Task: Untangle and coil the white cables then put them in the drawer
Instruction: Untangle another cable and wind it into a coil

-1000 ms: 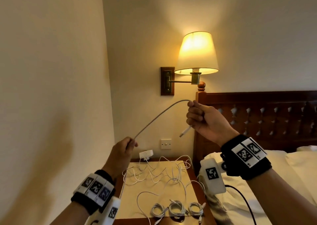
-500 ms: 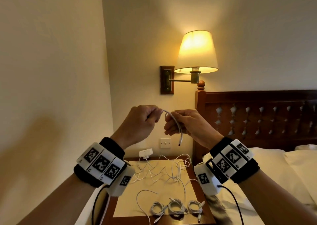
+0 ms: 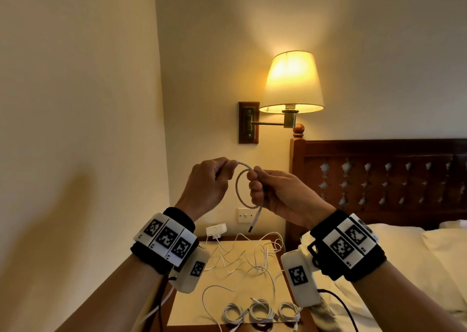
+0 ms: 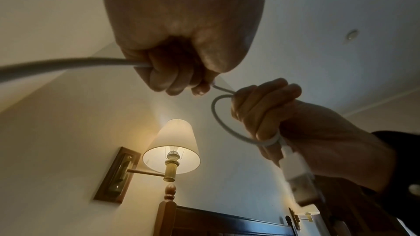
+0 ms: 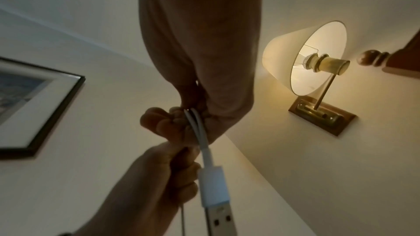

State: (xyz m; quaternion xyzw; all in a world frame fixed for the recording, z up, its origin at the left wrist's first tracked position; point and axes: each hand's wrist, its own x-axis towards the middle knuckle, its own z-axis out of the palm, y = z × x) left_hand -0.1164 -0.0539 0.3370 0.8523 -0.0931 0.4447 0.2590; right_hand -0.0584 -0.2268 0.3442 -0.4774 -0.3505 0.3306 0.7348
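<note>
Right hand point(image 3: 280, 195): I have it gripping the first loop of the cable point(image 3: 238, 190), plug hanging at 6 o'clock.
Left hand point(image 3: 207, 180): pinching the slack at 9 o'clock, nearer the free length.
Nightstand point(image 3: 187, 306): tangle point(image 3: 247, 255) and three coils point(image 3: 260, 315) below.

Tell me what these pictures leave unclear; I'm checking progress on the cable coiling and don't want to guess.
- The drawer: in no view; the nightstand front is cut off by the head view's bottom edge.
- Cable tail: leaves the left hand behind the wrist, its far end unseen.
- Three coiled cables: too small to tell whether they are tied.
- Right hand: its fingers hide how many loops it holds.
</note>
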